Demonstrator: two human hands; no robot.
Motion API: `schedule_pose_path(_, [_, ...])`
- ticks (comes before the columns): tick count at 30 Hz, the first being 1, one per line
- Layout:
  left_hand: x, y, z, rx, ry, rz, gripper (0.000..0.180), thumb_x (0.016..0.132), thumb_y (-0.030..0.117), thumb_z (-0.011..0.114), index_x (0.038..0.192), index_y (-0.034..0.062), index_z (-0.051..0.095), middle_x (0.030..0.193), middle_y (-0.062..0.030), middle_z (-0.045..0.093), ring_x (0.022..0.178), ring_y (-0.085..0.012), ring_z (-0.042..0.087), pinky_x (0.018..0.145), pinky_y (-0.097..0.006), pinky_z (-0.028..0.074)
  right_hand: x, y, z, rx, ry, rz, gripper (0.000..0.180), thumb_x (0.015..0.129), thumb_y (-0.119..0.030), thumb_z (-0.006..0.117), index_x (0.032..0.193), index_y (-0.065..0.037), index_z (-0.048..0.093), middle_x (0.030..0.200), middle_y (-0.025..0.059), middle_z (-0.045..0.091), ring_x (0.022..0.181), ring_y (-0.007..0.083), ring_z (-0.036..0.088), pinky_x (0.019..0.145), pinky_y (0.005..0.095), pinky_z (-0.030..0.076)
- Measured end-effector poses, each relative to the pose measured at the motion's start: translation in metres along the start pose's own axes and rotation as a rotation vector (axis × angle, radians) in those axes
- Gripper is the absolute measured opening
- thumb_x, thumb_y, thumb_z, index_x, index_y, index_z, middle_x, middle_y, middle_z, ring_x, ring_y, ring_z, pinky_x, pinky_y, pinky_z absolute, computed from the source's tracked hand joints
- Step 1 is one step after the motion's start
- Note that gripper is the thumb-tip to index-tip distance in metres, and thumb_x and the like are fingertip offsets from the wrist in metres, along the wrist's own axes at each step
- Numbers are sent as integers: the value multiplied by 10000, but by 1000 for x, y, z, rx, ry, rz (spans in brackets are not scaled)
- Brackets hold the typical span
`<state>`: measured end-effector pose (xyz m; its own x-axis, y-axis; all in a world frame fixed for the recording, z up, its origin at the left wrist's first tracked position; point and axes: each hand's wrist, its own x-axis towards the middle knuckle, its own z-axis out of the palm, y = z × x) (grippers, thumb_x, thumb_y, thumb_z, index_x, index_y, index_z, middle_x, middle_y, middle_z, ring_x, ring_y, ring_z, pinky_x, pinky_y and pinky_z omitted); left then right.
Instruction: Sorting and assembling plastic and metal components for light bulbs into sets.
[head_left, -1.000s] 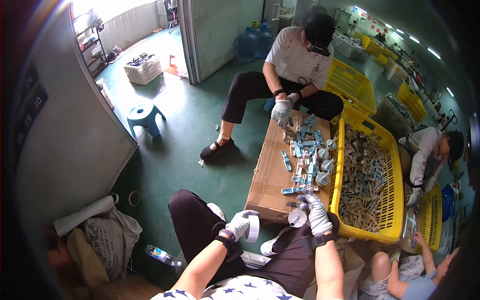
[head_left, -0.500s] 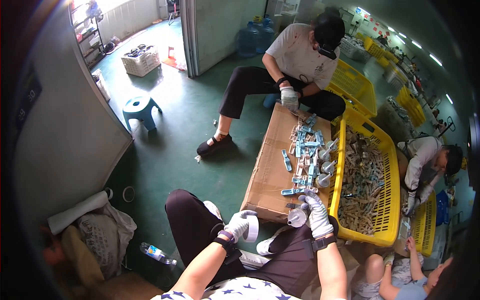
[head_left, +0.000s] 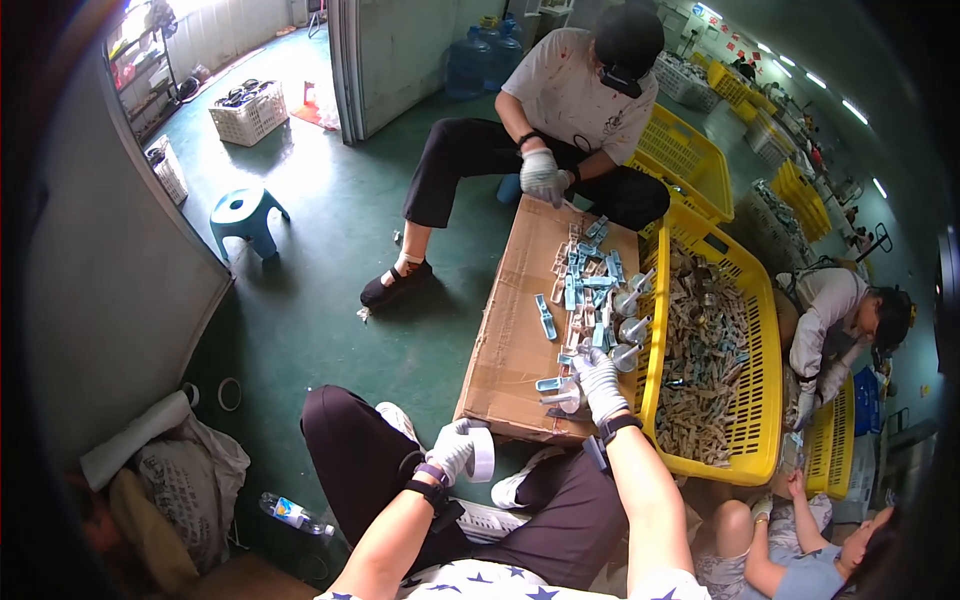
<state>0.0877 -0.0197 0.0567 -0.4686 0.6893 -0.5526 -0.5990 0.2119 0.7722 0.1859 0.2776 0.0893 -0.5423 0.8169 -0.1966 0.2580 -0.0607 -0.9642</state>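
Note:
My left hand (head_left: 452,448) is closed round a roll of white tape (head_left: 481,456) held low in front of the box's near edge. At the near right of the cardboard box (head_left: 500,360), my right hand (head_left: 601,383) reaches in with bent fingers pressed together among the clips. What its fingertips grip is too small to make out. Beside its thumb is a clear plastic piece (head_left: 569,399) with a round body and thin spout. Several similar clear pieces (head_left: 633,331) line the box's right side. Blue and beige plastic clips (head_left: 590,290) lie in a loose pile.
A yellow basket (head_left: 767,400) full of clips stands right of the box. Across from me sits a co-worker (head_left: 575,85) with gloved hands at the far edge. Other people work at the right. A blue stool (head_left: 247,222), a water bottle (head_left: 296,514) and sacks (head_left: 190,475) are on the left.
My right hand has moved forward over the clips, and the clear piece near it is farther onto the box. The left hand keeps the tape. My view has shifted slightly.

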Motion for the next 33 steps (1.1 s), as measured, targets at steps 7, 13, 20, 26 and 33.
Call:
schedule_pose_path(7, [-8,5,-5,-32,41,-26,251,809,63,663,1058,45,635,884,-3,639,751,-104,575,658,-276,470,-45,-90,42,-970,-138,-650,313,683,-249,732,960,-119,665,946,112,652,933,326,583,855,438,451])
schedule_pose_path(13, [-4,6,4,-47,10,-34,247,806,55,662,1051,46,638,890,-4,640,753,-105,577,662,-274,471,-64,-74,79,-1797,-580,-825,150,864,-161,524,957,-171,640,893,26,651,908,209,613,780,379,459])
schedule_pose_path(20, [-4,-2,-4,-55,4,-36,265,805,50,641,1070,28,635,906,-27,649,786,-134,603,701,-296,492,-47,-119,63,-1504,-526,-796,92,858,-124,530,922,-142,595,828,60,653,757,244,653,667,384,489])
schedule_pose_path(26, [3,-17,-9,-100,77,-74,275,780,-13,614,1049,39,639,891,-26,647,780,-131,599,697,-292,493,57,-175,-28,-596,-58,-471,410,785,68,569,1165,-81,532,1006,71,608,932,172,577,829,323,501])
schedule_pose_path(33, [-2,13,8,-209,96,-199,183,788,70,711,963,35,671,813,-27,664,680,-120,612,615,-267,502,210,-180,-115,-771,411,-400,408,815,-56,608,1208,-15,507,1093,132,620,997,213,598,914,318,449])
